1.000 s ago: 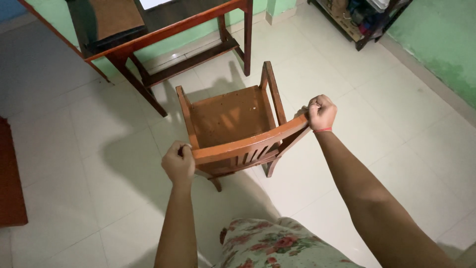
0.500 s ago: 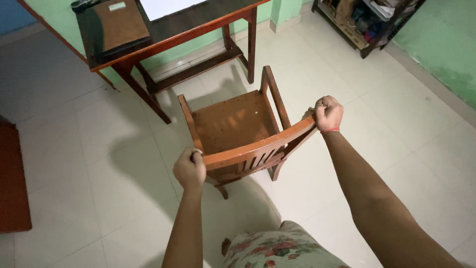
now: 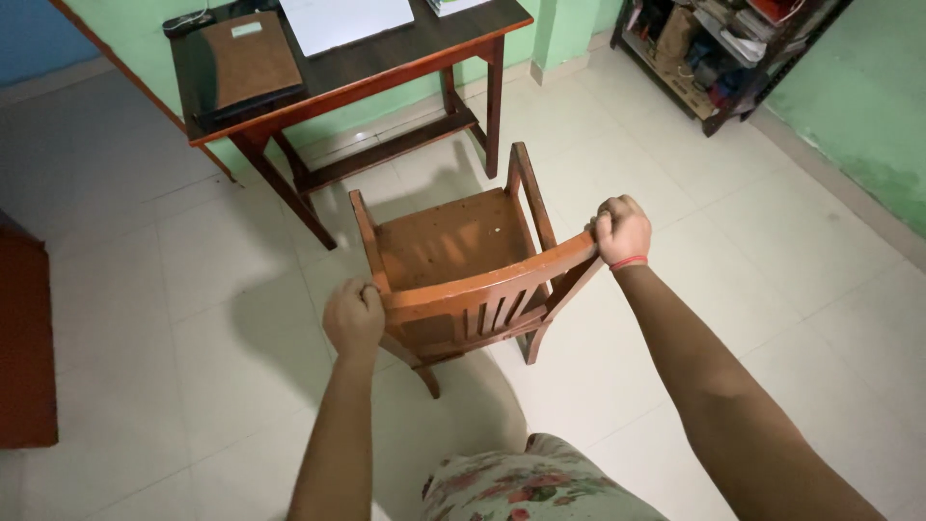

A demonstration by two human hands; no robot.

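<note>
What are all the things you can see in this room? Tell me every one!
chair: one, reddish-brown wood, middle of the floor, facing the desk
desk: one, dark top with red-brown legs, against the green wall, just beyond the chair
flat brown case: one, brown, left end of the desk top
white sheet: one, white, middle of the desk top
shelf rack: one, dark frame, full of mixed things, far right corner
floor tiles: many, pale cream, all around
red-brown furniture edge: one, left side, only partly in view
flowered clothing: one, pale with red flowers, bottom middle
left hand: one, gripping the left end of the chair's top rail
right hand: one, with a red wristband, gripping the right end of the top rail
</note>
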